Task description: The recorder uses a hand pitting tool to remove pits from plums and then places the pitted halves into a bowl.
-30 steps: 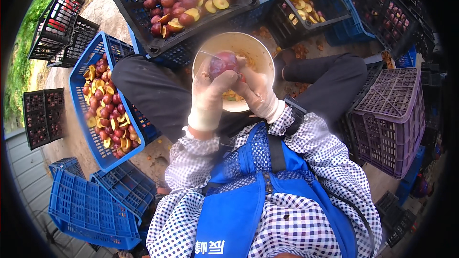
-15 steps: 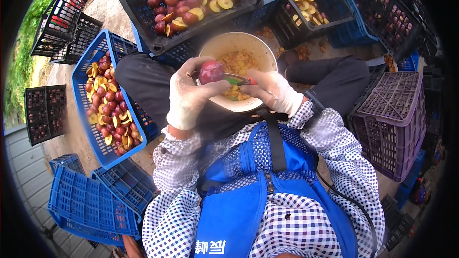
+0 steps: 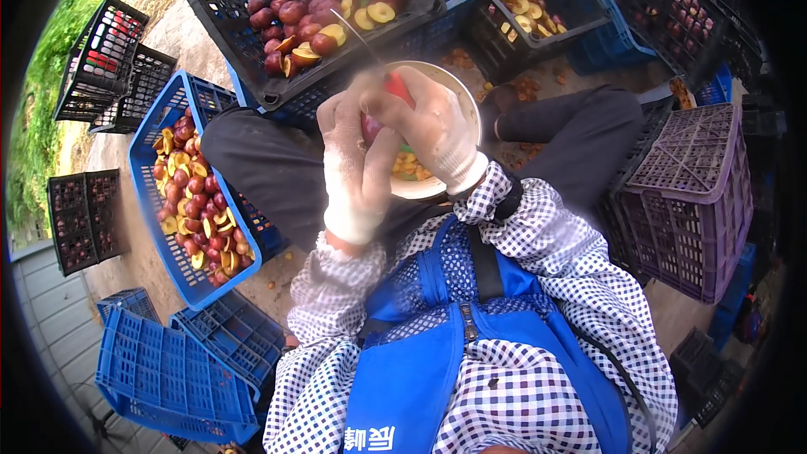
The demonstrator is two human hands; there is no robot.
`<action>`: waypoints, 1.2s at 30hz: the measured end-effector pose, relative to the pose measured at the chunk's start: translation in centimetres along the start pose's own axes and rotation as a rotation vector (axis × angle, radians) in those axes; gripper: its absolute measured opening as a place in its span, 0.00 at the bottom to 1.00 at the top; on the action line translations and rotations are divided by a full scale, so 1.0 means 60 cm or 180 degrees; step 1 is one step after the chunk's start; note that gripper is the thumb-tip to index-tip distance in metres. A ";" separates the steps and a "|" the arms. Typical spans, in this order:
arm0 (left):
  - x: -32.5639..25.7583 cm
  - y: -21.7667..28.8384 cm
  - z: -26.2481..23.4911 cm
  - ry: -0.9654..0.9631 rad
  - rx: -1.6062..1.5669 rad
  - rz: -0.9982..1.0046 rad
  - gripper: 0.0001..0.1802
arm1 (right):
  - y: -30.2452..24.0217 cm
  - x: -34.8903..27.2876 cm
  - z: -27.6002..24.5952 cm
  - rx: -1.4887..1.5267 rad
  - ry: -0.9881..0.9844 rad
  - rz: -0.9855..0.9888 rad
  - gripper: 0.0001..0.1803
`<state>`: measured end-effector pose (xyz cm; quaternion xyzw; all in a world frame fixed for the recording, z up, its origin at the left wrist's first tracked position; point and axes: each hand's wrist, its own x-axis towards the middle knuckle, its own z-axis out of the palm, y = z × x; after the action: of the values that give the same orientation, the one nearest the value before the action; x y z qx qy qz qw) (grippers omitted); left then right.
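Both my hands wear whitish gloves and meet over a cream bucket. My left hand is closed around a dark red plum, mostly covered by fingers. In my right hand is a knife with a red handle, its thin blade slanting up and away toward the black crate. The right fingers press against the plum and the left hand. Yellow fruit pieces lie inside the bucket, partly hidden beneath the hands.
A black crate of whole and cut plums stands ahead. To the left is a blue crate of plum halves. Purple crates are stacked at the right, and blue crates lie lower left. My bent legs flank the bucket.
My right hand has moved left and up against the left hand. The knife has swung from pointing left across the bucket to pointing upward. The plum is now more covered.
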<state>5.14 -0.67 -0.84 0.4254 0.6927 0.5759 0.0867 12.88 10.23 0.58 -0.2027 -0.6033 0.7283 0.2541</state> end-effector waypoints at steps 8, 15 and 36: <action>-0.023 -0.051 0.034 0.0209 -0.1174 -0.0746 0.27 | 0.037 0.000 0.029 -0.0676 0.0609 -0.0577 0.14; -0.017 -0.030 0.014 -0.0864 -0.4062 -0.2888 0.33 | 0.050 0.015 -0.002 -0.0300 0.0554 -0.0646 0.13; -0.033 -0.019 -0.037 -0.0576 -0.3396 -0.2540 0.17 | 0.043 0.015 -0.010 -0.0053 -0.0199 -0.0268 0.16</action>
<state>4.48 -3.62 -1.83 0.0823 0.4074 0.7252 0.5490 12.21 10.91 -2.07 -0.1563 -0.6250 0.7179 0.2639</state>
